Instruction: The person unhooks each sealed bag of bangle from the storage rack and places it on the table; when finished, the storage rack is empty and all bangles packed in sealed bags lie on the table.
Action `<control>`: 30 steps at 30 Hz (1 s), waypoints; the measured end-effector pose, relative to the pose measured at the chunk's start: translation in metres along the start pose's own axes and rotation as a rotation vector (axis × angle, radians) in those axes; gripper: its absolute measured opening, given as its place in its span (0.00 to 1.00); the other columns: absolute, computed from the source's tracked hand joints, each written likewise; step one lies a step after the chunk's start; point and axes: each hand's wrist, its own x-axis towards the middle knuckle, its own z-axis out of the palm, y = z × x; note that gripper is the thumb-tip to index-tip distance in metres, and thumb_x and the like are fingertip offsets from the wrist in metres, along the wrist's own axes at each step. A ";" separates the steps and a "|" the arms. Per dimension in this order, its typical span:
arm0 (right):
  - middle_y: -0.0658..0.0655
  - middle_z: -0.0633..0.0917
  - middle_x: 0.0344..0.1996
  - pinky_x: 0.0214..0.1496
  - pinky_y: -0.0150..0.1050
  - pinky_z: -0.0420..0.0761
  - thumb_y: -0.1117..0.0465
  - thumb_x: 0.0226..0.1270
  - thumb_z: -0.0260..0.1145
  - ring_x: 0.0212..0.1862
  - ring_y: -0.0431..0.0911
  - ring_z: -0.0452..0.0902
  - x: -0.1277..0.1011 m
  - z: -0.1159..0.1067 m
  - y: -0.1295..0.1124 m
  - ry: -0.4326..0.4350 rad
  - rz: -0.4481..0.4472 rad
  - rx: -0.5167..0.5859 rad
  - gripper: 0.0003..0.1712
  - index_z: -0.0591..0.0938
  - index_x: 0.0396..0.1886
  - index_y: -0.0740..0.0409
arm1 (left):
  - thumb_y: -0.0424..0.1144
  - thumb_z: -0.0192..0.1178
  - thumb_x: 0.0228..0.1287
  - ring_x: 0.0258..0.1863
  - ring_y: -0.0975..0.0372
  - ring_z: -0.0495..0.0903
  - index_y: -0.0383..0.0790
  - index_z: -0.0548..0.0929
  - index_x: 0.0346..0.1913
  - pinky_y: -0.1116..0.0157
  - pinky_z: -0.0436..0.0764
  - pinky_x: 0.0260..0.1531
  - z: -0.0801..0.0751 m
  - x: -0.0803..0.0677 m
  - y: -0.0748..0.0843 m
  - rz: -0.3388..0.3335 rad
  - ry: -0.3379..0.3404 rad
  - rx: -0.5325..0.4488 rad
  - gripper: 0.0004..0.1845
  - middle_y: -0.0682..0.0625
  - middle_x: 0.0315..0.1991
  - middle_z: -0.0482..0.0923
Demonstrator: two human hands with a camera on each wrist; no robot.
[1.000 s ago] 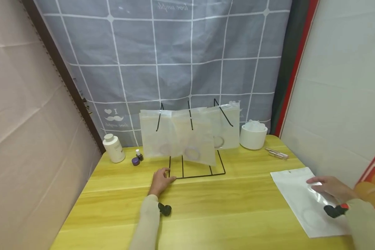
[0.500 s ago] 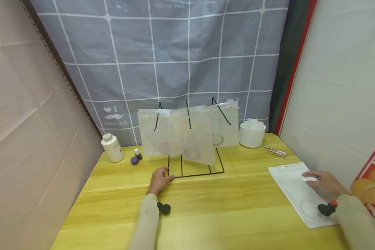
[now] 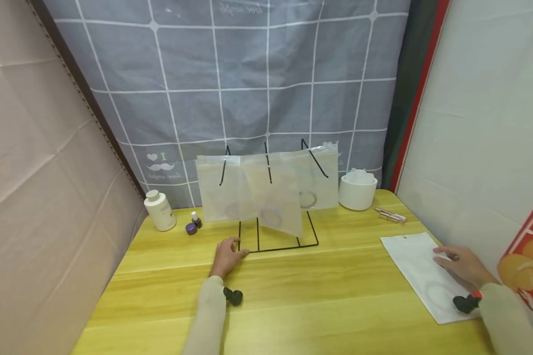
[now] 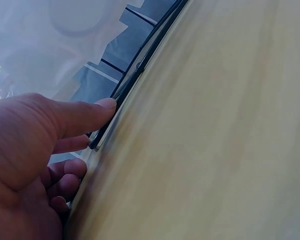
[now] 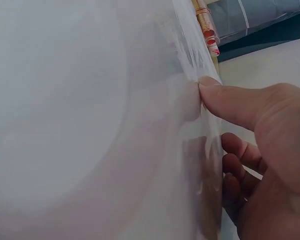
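My left hand (image 3: pixel 225 257) is at the front left corner of a black wire rack (image 3: pixel 284 248). The left wrist view shows thumb and index finger pinching the corner of its base bar (image 4: pixel 140 69), other fingers curled below. Several translucent zip bags (image 3: pixel 273 197) hang on the rack's hooks, each with a faint ring shape showing. At the right of the table my right hand (image 3: pixel 464 266) holds the side edge of another pale plastic bag (image 3: pixel 410 259). Up close, the thumb presses the front of this bag (image 5: pixel 80 120), with a fingertip showing through from behind.
A white bottle (image 3: pixel 161 211), a small dark bottle (image 3: pixel 196 220) and a purple lid (image 3: pixel 191 229) stand left of the rack. On the right are a white round container (image 3: pixel 358 191) and slim pinkish tubes (image 3: pixel 391 215). A grey checked cloth (image 3: pixel 244 64) hangs behind.
My right hand has shifted left and slightly up, lifting the bag's right edge; the bag has moved slightly with it. My left hand stays at the rack's corner.
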 end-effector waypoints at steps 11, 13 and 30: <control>0.70 0.83 0.44 0.38 0.35 0.73 0.55 0.76 0.61 0.42 0.40 0.74 0.049 -0.006 -0.097 0.212 -0.006 0.173 0.21 0.82 0.48 0.72 | 0.42 0.70 0.63 0.37 0.53 0.66 0.30 0.79 0.62 0.58 0.66 0.37 -0.001 -0.001 -0.002 -0.001 0.007 -0.001 0.28 0.45 0.32 0.70; 0.62 0.84 0.44 0.40 0.30 0.72 0.54 0.76 0.61 0.42 0.29 0.70 0.065 -0.007 -0.127 0.246 -0.062 0.232 0.20 0.83 0.49 0.70 | 0.42 0.70 0.63 0.37 0.54 0.66 0.31 0.79 0.61 0.58 0.67 0.37 0.000 -0.001 -0.003 0.003 0.007 -0.003 0.28 0.45 0.33 0.71; 0.66 0.62 0.76 0.69 0.70 0.58 0.53 0.74 0.64 0.76 0.63 0.53 0.169 0.022 -0.270 0.051 -0.323 0.550 0.28 0.76 0.68 0.60 | 0.44 0.71 0.62 0.40 0.54 0.68 0.35 0.80 0.61 0.56 0.69 0.38 0.002 -0.001 -0.004 -0.029 0.012 -0.025 0.27 0.46 0.35 0.72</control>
